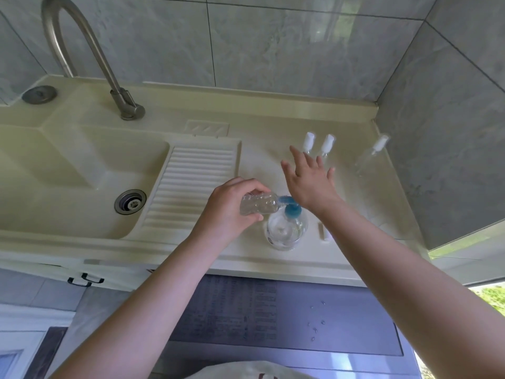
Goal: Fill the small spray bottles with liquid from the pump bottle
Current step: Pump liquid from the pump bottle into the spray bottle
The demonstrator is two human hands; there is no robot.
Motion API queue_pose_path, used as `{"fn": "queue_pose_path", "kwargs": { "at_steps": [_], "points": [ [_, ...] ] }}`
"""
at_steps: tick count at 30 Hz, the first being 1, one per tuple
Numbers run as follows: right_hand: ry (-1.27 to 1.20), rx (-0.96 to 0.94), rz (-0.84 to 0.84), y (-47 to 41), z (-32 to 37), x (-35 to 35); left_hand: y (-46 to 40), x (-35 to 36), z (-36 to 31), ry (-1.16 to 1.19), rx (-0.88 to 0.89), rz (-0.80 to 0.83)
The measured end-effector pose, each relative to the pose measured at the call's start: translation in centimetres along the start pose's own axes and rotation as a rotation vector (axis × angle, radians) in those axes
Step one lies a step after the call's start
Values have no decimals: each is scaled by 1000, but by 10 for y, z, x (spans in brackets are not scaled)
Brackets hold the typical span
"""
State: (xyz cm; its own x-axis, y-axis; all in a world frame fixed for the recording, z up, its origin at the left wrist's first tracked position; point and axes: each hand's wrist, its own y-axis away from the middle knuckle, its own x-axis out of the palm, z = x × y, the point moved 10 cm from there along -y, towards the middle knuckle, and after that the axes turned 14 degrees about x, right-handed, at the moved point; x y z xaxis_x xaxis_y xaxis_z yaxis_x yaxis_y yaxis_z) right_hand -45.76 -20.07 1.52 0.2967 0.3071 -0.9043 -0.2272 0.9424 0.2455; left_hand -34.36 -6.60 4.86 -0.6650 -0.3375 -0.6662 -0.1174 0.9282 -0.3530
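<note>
My left hand [232, 207] grips a small clear bottle [258, 205], tilted on its side with its mouth at the blue pump nozzle [285, 199]. The clear pump bottle [287, 231] with its blue head stands on the counter just below my hands. My right hand [310, 180] hovers above the pump with fingers spread and straight, holding nothing. Two small spray bottles with white caps [308, 142] [327, 143] stand behind my right hand, partly hidden by its fingers. A third, larger clear spray bottle [370, 157] stands further right. A white spray-cap piece [324, 231] lies right of the pump bottle.
A cream sink [68, 173] with a drain [130, 201] and ribbed draining board [191, 187] fills the left. A steel tap [82, 50] arches over it. Grey tiled walls close the back and right. The counter's front edge [246, 262] runs below the pump bottle.
</note>
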Motion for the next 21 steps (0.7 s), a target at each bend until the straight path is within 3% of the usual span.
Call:
{"fn": "queue_pose_path", "kwargs": {
  "at_steps": [21],
  "points": [
    [157, -92, -128, -4, 11, -7, -1, 1, 1, 48, -7, 13]
  ]
}}
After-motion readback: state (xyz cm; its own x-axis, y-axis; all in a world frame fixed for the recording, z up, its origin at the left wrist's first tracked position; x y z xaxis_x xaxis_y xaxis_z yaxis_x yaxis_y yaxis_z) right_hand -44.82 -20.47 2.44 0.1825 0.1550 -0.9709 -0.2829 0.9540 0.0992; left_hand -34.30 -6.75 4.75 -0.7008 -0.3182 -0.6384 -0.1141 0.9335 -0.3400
